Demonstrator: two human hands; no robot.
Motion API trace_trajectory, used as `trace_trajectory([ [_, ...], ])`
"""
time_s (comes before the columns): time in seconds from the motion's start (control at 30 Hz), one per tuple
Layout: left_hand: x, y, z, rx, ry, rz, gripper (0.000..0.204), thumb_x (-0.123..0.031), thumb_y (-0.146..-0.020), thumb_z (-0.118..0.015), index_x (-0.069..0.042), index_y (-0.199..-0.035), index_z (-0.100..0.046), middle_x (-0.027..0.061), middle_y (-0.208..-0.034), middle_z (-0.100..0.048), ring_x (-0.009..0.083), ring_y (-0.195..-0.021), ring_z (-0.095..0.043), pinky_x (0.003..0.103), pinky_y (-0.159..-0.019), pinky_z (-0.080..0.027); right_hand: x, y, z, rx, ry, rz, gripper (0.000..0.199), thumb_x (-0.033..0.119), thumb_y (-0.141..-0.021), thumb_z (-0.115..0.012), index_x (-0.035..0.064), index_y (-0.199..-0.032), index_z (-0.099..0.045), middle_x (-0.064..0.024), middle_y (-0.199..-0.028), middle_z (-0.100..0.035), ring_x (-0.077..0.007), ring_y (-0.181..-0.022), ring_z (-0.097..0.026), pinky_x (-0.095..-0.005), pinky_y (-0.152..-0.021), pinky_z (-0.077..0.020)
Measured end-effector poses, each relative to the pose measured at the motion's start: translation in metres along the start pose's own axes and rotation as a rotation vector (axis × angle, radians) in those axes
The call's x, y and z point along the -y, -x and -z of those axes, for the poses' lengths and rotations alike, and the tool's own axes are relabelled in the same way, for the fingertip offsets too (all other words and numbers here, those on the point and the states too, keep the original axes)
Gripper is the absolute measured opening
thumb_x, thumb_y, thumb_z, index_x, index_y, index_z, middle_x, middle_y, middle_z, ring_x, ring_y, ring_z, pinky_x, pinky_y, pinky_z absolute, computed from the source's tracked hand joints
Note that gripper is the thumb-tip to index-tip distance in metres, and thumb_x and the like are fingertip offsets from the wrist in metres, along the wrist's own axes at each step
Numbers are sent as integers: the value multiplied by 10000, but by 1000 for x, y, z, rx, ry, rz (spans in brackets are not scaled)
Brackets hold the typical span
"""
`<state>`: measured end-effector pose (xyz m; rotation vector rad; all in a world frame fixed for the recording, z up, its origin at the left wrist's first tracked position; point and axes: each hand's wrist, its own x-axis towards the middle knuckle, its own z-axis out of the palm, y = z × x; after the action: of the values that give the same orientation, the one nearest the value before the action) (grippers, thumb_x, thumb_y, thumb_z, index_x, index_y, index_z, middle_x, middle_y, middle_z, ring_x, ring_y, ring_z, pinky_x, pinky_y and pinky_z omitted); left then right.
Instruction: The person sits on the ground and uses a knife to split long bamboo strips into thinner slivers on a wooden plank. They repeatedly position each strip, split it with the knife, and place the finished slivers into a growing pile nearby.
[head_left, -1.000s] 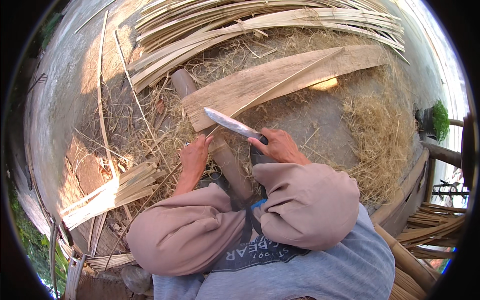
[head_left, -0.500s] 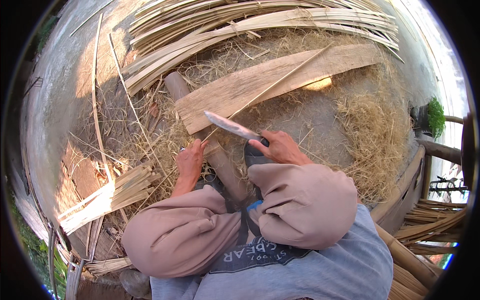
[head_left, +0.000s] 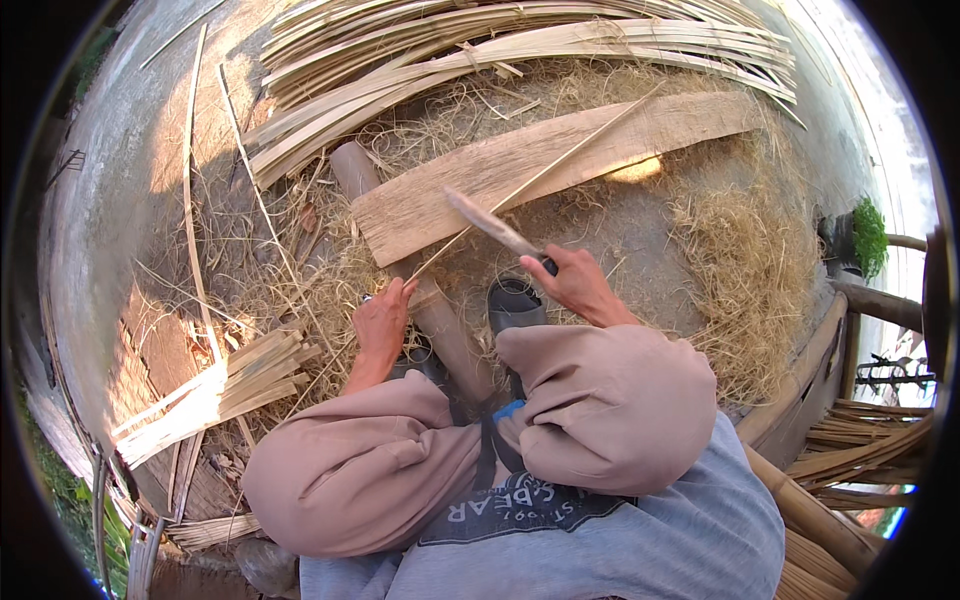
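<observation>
My right hand (head_left: 580, 285) is closed around the dark handle of a knife (head_left: 492, 222), its long blade slanting up and left. Pinched in the fingers of my left hand (head_left: 381, 318) is the near end of a thin bamboo strip (head_left: 560, 160). That strip runs up and to the right across a wide wooden board (head_left: 450, 205). The blade lies over or against the strip; whether they touch I cannot tell. Beneath the board's left end is a round wooden log (head_left: 440, 325), reaching back between my feet.
Bundles of split bamboo strips (head_left: 520, 45) lie at the far side. A shorter bundle (head_left: 220, 390) rests at the left. Curly shavings (head_left: 740, 290) heap on the right and litter the ground. A bamboo rail (head_left: 815, 515) borders the lower right, and a potted plant (head_left: 868, 238) stands beyond.
My right hand has moved slightly right with the knife, and the blade has shifted up and right along the strip. My left hand has stayed in place on the strip.
</observation>
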<state>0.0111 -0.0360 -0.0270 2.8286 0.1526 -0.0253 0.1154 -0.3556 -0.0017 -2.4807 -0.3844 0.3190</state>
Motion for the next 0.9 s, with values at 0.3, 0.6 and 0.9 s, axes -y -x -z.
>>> trace_trajectory([
  [0.3, -5, -11, -5, 25, 1, -16, 404, -456, -1064, -515, -103, -874, -562, 148, -652, -650, 372, -575, -655, 468, -482, -465, -22, -29, 54, 57, 20, -303, 621, 610, -976, -606, 2, -869, -677, -257, -711, -669, -443, -712, -701, -512, -669, -541],
  [0.6, 2, -7, -8, -70, 22, -77, 371, -412, -1049, -565, -96, -856, -550, 144, -640, -642, 369, -569, -651, 456, -477, -464, -19, -19, 37, -39, 66, -161, 634, 598, -984, -599, -6, -811, -686, -206, -599, -639, -373, -587, -675, -467, -583, -529],
  [0.9, 16, 0, -2, 63, 30, -8, 382, -442, -1052, -547, -100, -886, -588, 153, -667, -653, 370, -590, -653, 459, -509, -479, -19, -32, 27, -28, 41, -113, 646, 580, -978, -625, -24, -752, -653, -202, -571, -590, -352, -534, -618, -468, -538, -468],
])
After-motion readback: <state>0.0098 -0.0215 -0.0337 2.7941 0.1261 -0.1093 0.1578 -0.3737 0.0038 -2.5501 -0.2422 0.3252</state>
